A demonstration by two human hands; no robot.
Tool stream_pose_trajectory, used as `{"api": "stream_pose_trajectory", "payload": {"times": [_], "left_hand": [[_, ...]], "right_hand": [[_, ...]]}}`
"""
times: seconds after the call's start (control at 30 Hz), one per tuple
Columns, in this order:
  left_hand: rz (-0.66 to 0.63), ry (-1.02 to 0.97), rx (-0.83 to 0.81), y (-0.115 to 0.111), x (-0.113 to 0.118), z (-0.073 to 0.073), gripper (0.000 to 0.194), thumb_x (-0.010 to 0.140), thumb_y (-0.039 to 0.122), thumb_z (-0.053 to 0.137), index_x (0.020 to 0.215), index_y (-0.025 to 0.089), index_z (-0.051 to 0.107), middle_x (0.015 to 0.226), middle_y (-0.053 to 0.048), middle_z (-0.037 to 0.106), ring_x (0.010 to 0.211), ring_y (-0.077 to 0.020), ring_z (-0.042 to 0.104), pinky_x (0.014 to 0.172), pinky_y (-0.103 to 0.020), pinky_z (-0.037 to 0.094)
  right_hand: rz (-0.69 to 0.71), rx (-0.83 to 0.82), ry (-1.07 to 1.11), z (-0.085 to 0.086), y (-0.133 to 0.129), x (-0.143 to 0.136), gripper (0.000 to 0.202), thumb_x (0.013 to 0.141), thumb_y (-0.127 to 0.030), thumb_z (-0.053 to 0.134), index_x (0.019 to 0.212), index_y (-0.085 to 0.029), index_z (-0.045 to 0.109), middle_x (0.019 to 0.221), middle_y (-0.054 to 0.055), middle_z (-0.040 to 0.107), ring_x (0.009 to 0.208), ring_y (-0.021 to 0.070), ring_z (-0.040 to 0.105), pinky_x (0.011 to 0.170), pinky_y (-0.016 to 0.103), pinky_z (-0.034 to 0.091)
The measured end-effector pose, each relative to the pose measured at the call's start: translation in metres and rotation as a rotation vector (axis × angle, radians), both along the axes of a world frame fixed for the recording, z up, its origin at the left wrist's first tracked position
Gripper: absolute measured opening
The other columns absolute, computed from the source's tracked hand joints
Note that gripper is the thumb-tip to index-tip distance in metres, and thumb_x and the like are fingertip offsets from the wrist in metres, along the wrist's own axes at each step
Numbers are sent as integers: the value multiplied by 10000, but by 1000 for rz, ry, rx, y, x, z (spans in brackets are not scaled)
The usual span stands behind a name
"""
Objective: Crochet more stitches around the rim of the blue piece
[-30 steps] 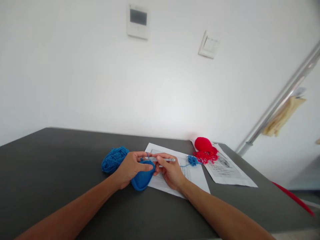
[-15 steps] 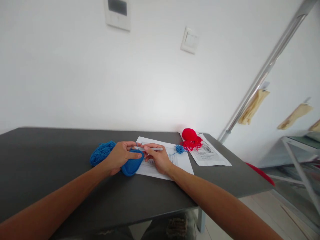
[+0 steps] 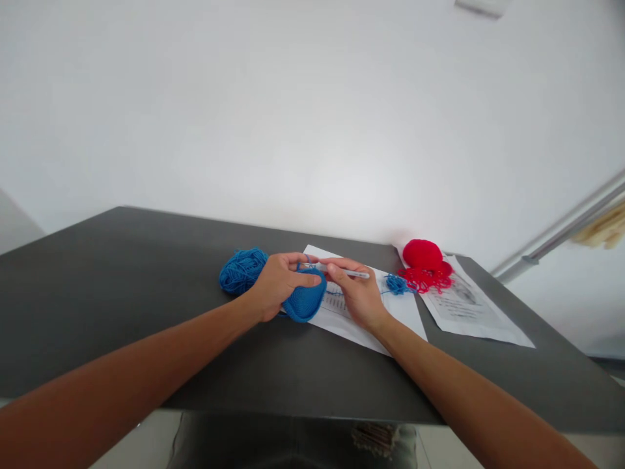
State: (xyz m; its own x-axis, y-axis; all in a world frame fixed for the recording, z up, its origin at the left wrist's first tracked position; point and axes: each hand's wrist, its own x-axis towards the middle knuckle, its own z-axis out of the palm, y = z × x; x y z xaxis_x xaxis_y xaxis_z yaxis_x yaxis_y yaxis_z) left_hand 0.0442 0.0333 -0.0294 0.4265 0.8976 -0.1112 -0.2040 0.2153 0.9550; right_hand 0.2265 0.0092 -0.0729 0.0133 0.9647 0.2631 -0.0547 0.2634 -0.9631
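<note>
My left hand [image 3: 280, 283] pinches the upper edge of a blue crocheted piece [image 3: 305, 301], rounded like a small cup, with blue yarn looped by its index finger. In my right hand [image 3: 360, 293] is a crochet hook [image 3: 359, 274] with a pale handle, held like a pencil. Its tip reaches the top edge of the blue piece, close to my left fingertips; the exact stitch is too small to make out. A skein of blue yarn [image 3: 243, 271] lies just behind and left of my left hand.
Under my hands lies a printed sheet [image 3: 390, 329] on the dark table [image 3: 161, 260]. To the right are a small blue yarn tangle [image 3: 398, 284], a red yarn ball [image 3: 422, 254] with loose red strands, and another printed sheet [image 3: 481, 316]. A white wall [image 3: 293, 130] rises behind the table.
The camera view has turned, so the table and hands appear further right and more level. Both hands keep their hold on the blue piece and the hook, with only slight finger movement.
</note>
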Motion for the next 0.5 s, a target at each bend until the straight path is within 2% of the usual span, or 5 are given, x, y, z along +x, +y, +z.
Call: {"api": "stream_pose_trajectory", "payload": {"times": [0.03,0.13,0.23,0.33,0.5], "left_hand": [[-2,-20,-15,-1,1,0,552,558,188,1022,1040,117,763,807,-32,787,740,-196,731,716,-306,568],[13,-70,-57,-5,3,-1,577,556,213,1016,1071,129,770,915,-59,821,763,-189,735,741,-310,572],[19,-94,-109,-8,1,-5,665,533,221,1032,1134,131,761,960,-74,830,787,-191,745,757,-305,578],[13,-103,-168,-11,-3,-9,740,532,220,1038,1208,137,748,914,-53,823,737,-164,725,701,-270,562],[31,-103,-277,-14,-10,-10,778,553,249,1036,1262,164,728,907,-39,819,745,-157,724,674,-238,556]], "right_hand": [[-14,5,5,0,-2,1,299,1013,-370,691,1233,-169,677,1242,87,707,1045,228,717,900,437,624],[-53,9,26,3,-10,4,262,1003,-379,708,1143,-157,709,1111,62,745,945,197,730,861,407,626],[-99,-8,50,4,-17,4,289,924,-445,795,1071,-197,793,926,42,787,845,179,733,828,351,612],[-131,-38,45,4,-22,1,273,873,-474,840,1037,-255,847,920,53,816,834,184,745,788,307,607],[-121,-54,0,2,-27,-1,259,880,-473,833,1055,-285,860,970,70,837,839,201,775,755,298,633]]}}
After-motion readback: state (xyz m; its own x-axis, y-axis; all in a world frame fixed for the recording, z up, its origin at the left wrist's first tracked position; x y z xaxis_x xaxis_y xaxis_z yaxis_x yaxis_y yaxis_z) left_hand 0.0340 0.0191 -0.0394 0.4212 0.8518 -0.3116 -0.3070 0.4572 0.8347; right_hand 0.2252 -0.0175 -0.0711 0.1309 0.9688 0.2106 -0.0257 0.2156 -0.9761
